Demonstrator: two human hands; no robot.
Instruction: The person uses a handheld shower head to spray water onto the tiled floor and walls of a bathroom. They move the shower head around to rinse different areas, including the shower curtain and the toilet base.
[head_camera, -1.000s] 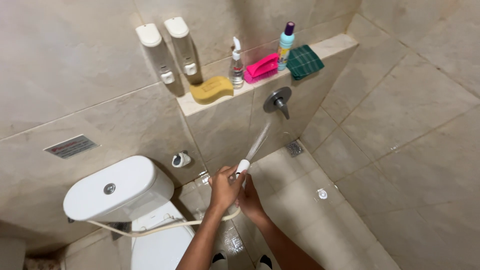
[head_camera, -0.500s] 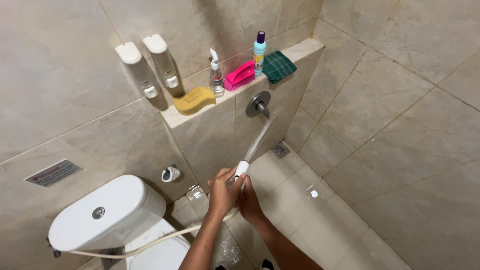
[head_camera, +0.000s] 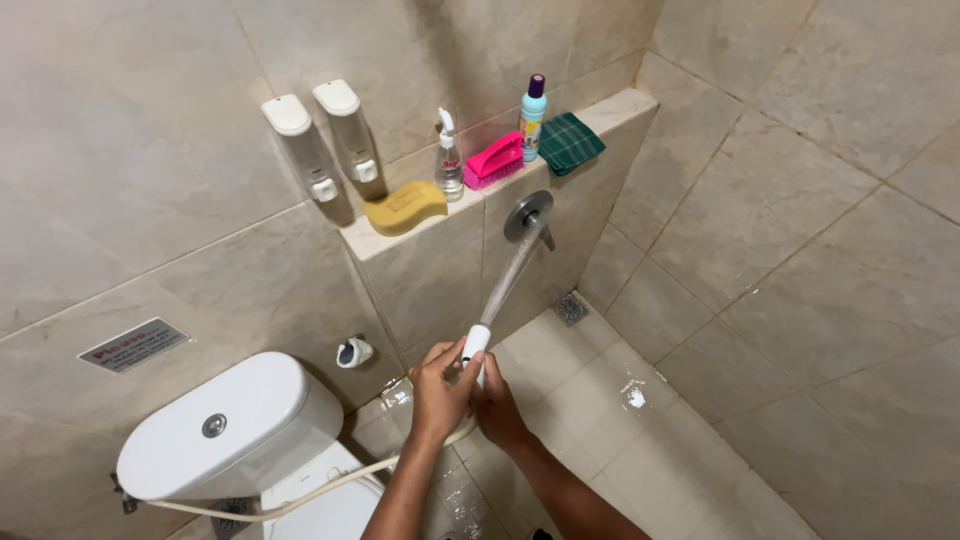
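Both of my hands grip a white hand sprayer (head_camera: 476, 345) near the bottom middle of the head view. My left hand (head_camera: 440, 390) wraps its body and my right hand (head_camera: 497, 400) holds it from the right side. The nozzle points up and away. A jet of water (head_camera: 508, 278) shoots from it onto the metal tap (head_camera: 528, 218) set in the tiled ledge wall. A white hose (head_camera: 300, 495) runs from my hands leftward under the toilet tank.
On the tiled ledge (head_camera: 610, 108) lie a yellow sponge (head_camera: 405, 208), a small spray bottle (head_camera: 449, 160), a pink scrub brush (head_camera: 495, 160), a teal bottle (head_camera: 532, 117) and a green cloth (head_camera: 570, 143). Two wall dispensers (head_camera: 320, 140) hang above. White toilet tank (head_camera: 225, 425) at lower left, floor drain (head_camera: 571, 308).
The view has shifted, so the ledge and toilet sit further right in the frame. My hands keep their grip on the sprayer and the jet still hits the tap.
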